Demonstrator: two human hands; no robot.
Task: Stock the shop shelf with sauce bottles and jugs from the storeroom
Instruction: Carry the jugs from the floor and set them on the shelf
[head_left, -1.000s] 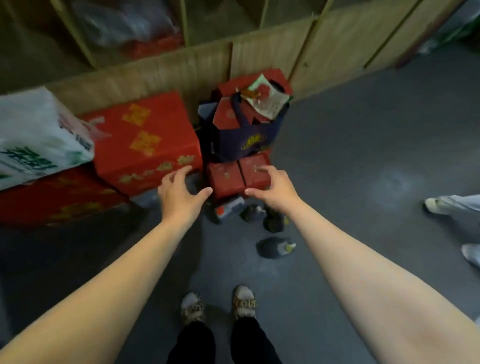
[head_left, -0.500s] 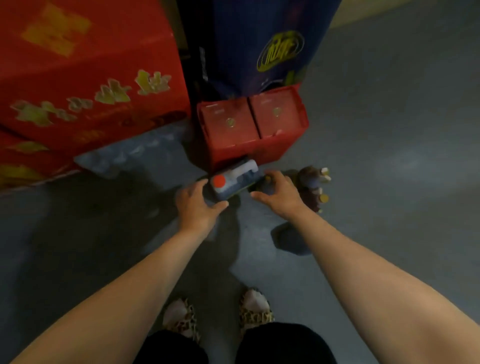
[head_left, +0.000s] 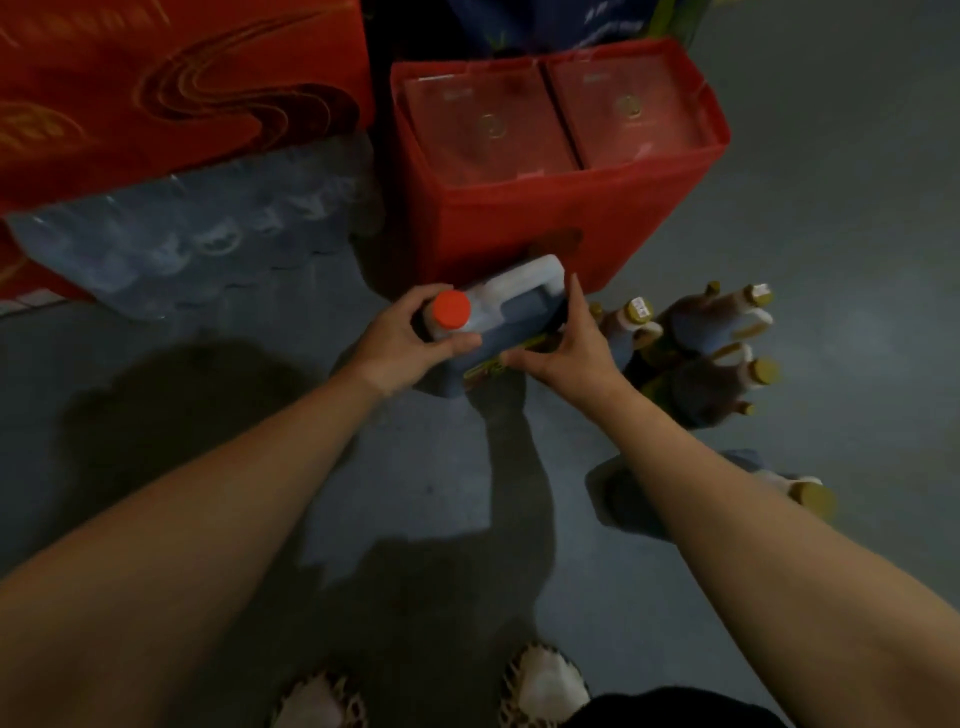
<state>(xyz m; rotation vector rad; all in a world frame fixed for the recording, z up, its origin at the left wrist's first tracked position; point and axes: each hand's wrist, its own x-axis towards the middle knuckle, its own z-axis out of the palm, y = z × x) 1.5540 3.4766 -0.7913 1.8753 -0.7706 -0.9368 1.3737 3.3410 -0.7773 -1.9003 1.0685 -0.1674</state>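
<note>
Below, two bare hands hold a dark sauce jug (head_left: 498, 327) on a grey floor (head_left: 831, 156).

Left hand (head_left: 400, 340) curls round the neck under the jug's orange cap (head_left: 453, 307); right hand (head_left: 563, 345) presses the jug's side, index finger straight, thumb along the label. The jug stands just in front of a red crate (head_left: 545, 228). Yellow-capped bottles (head_left: 711, 332) lie clustered just right of it. A shrink-wrapped water pack (head_left: 208, 234) sits to the left.

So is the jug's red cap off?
No, the red cap still sits on the neck of the dark sauce jug, with the left hand curled round the neck just under it.
</note>
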